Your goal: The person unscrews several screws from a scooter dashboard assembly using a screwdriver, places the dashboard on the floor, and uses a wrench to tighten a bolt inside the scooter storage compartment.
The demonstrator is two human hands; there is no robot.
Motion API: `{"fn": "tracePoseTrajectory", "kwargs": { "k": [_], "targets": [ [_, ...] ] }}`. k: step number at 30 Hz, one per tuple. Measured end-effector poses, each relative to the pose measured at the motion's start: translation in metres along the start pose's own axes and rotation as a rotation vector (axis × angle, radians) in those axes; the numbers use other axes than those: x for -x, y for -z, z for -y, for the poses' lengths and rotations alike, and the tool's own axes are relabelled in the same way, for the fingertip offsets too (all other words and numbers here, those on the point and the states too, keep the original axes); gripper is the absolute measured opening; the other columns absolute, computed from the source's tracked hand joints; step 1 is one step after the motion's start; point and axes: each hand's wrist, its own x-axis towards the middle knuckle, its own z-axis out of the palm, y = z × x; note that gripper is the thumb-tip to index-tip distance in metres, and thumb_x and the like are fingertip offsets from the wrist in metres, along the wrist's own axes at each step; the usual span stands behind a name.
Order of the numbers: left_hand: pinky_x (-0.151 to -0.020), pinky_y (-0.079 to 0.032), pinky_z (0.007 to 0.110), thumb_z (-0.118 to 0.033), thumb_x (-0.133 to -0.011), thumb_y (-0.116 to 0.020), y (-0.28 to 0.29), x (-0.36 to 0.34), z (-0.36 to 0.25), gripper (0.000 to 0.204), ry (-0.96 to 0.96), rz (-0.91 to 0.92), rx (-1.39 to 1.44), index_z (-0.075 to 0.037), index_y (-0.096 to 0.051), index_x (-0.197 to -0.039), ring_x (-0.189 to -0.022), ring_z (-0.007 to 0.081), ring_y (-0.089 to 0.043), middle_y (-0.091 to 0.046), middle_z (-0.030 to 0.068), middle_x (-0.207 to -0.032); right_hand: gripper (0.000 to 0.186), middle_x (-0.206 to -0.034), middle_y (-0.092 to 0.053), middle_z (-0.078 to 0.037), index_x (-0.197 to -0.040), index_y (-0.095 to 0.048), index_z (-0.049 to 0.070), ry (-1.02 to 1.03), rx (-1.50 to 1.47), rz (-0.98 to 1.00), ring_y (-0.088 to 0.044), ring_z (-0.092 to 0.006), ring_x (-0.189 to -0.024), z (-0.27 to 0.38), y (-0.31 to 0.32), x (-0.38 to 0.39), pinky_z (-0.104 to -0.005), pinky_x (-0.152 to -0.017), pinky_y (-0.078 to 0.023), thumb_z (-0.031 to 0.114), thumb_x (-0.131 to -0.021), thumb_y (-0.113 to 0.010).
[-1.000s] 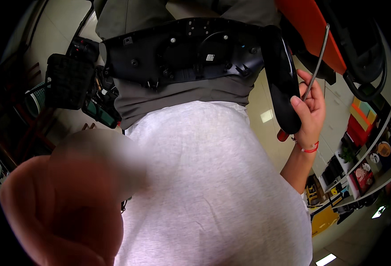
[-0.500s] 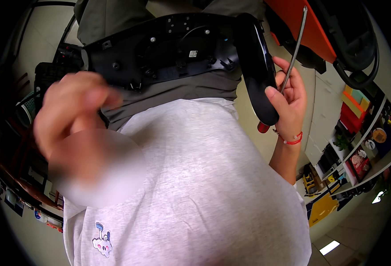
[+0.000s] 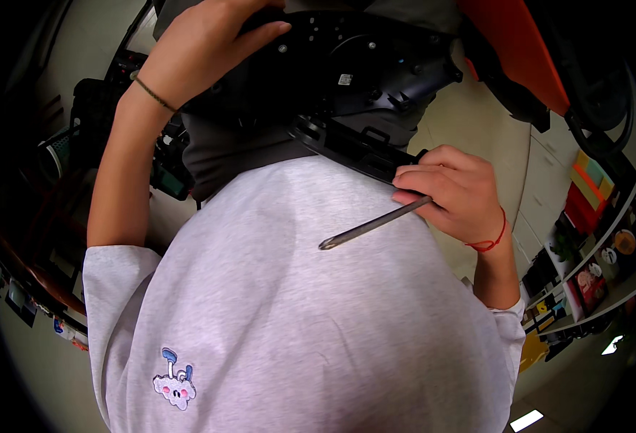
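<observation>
A large black plastic panel (image 3: 318,61) lies across my lap, its inner side up, with screw posts and a small white label. My left hand (image 3: 206,47) reaches over its left part to the far edge, closed on it; the thumb rests on the inside face and the fingertips are partly hidden. In front of my belly, my right hand (image 3: 455,189) is closed round one end of a long black plastic cover (image 3: 354,149), its hollow ribbed side showing. The same hand holds a screwdriver (image 3: 375,226), shaft pointing left toward my shirt; its handle is hidden.
An orange and black piece of equipment (image 3: 516,54) stands at the far right. Shelves with assorted items (image 3: 592,267) are on the right. Dark objects (image 3: 98,119) and a curved wooden edge (image 3: 51,289) lie at the left.
My left hand has moved up and away to the panel's far edge. The right hand has turned over, swinging the cover leftward and the screwdriver tip down toward my shirt.
</observation>
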Motion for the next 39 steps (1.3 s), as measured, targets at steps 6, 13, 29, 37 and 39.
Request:
{"fn": "tracePoseTrajectory", "kwargs": {
  "k": [6, 13, 29, 37, 39],
  "targets": [
    [-0.066, -0.049, 0.049, -0.032, -0.093, -0.054, -0.026, -0.021, 0.004, 0.032, 0.068, 0.117, -0.198, -0.003, -0.054, -0.082, -0.072, 0.0406, -0.061, -0.061, 0.0217, -0.072, 0.014, -0.086, -0.069, 0.008, -0.086, -0.068, 0.014, 0.170, 0.081, 0.053, -0.061, -0.0094, -0.071, -0.011, -0.036, -0.016, -0.0228, -0.055, -0.047, 0.013, -0.073, -0.066],
    [-0.062, -0.049, 0.049, -0.031, -0.094, -0.053, -0.029, -0.029, 0.013, 0.031, 0.032, 0.104, -0.276, -0.003, -0.056, -0.081, -0.066, 0.0403, -0.061, -0.060, 0.0209, -0.065, 0.023, -0.082, -0.069, 0.008, -0.096, -0.070, 0.016, 0.218, 0.169, 0.059, -0.059, -0.0080, -0.066, -0.022, -0.040, -0.020, -0.0228, -0.053, -0.046, 0.013, -0.075, -0.064],
    [-0.065, -0.050, 0.048, -0.032, -0.092, -0.055, -0.035, -0.033, 0.006, 0.031, 0.043, 0.165, -0.229, -0.003, -0.060, -0.081, -0.069, 0.0391, -0.063, -0.063, 0.0204, -0.070, 0.020, -0.089, -0.062, 0.003, -0.093, -0.067, 0.010, 0.082, 0.329, 0.043, -0.058, -0.0124, -0.085, -0.001, -0.048, -0.018, -0.0227, -0.058, -0.052, 0.010, -0.073, -0.063],
    [-0.065, -0.050, 0.048, -0.031, -0.092, -0.055, -0.037, -0.032, 0.005, 0.031, 0.047, 0.141, -0.203, -0.003, -0.059, -0.080, -0.069, 0.0390, -0.063, -0.062, 0.0206, -0.070, 0.027, -0.094, -0.063, 0.003, -0.101, -0.069, 0.011, -0.037, 0.343, -0.018, -0.058, -0.0149, -0.092, -0.008, -0.068, 0.002, -0.0238, -0.060, -0.053, 0.010, -0.075, -0.063],
    [-0.065, -0.050, 0.047, -0.031, -0.092, -0.055, -0.037, -0.031, 0.004, 0.031, 0.028, 0.136, -0.203, -0.003, -0.059, -0.080, -0.069, 0.0389, -0.063, -0.062, 0.0207, -0.069, 0.026, -0.094, -0.063, 0.003, -0.101, -0.069, 0.011, -0.047, 0.352, -0.019, -0.058, -0.0151, -0.092, -0.009, -0.067, 0.003, -0.0241, -0.060, -0.054, 0.010, -0.076, -0.063]
  ]
}}
